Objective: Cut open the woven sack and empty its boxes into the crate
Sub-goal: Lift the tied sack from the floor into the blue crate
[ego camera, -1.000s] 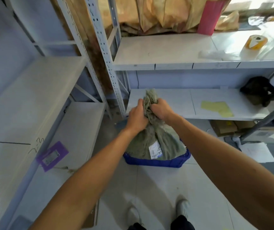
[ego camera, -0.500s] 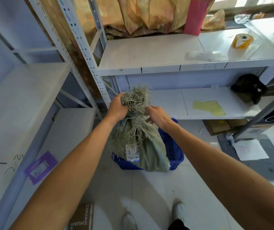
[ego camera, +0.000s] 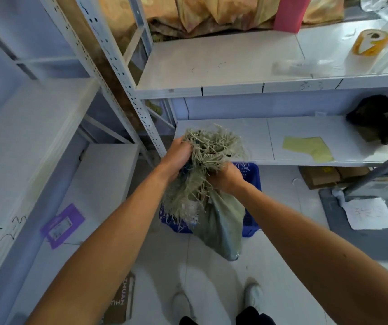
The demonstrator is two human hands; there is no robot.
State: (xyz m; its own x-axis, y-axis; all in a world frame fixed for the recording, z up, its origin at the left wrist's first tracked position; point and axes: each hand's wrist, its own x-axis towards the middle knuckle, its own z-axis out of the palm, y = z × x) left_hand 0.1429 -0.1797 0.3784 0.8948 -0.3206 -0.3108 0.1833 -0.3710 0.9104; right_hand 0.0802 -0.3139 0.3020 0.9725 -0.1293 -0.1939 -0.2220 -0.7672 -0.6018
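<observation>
A grey-green woven sack [ego camera: 221,221] hangs limp above a blue plastic crate [ego camera: 250,184] on the floor. Its frayed, shredded end bunches upward between my hands. My left hand [ego camera: 176,156] grips the frayed fibres at the upper left. A little lower, my right hand [ego camera: 226,178] grips the sack on its right side. The lower part of the sack droops over the crate's front edge. A white label shows on the sack's front. The sack hides the inside of the crate, and no boxes are visible.
White metal shelving [ego camera: 235,87] stands ahead and to the left. On it lie a tape roll [ego camera: 370,42], a yellow sheet [ego camera: 305,148], a black bag [ego camera: 376,118] and a purple tag [ego camera: 62,225]. Cardboard [ego camera: 120,301] lies by my feet, and paper [ego camera: 369,213] lies on a grey mat.
The sack has been lifted out of the crate and now hangs slack with its frayed end up. My hands have shifted apart on it, and the view has moved closer.
</observation>
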